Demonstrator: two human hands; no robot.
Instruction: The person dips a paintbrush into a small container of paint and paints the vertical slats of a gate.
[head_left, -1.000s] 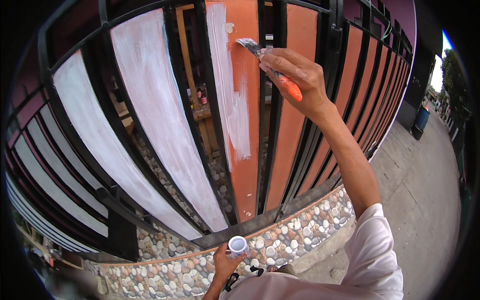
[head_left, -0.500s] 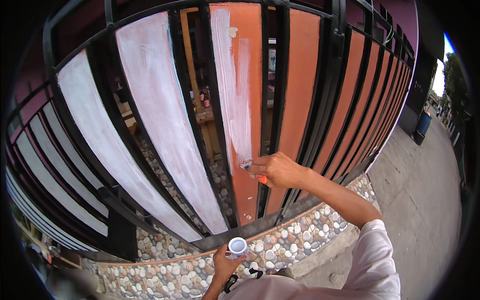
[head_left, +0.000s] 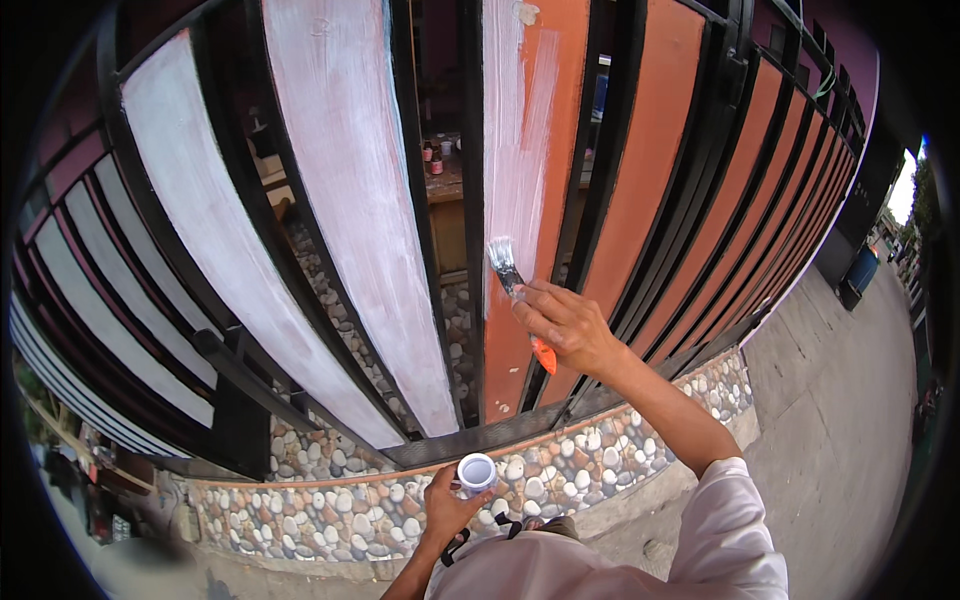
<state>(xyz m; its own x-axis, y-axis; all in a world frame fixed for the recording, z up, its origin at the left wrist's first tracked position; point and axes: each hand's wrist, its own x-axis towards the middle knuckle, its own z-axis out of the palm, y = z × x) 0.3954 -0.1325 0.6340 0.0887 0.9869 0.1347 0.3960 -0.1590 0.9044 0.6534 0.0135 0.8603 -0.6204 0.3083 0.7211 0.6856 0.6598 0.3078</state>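
Orange-handled, the paintbrush sits in the right hand, fingers wrapped tight round its handle. Its long axis runs from about five o'clock at the handle tip up to eleven o'clock at the bristles, which point up-left and touch the half-whitened orange slat near its middle. Black bars flank that slat. Down at six o'clock, the left hand grips a small round pot of white paint, mouth up, in front of the pebble-faced wall base. White slats stand toward ten o'clock.
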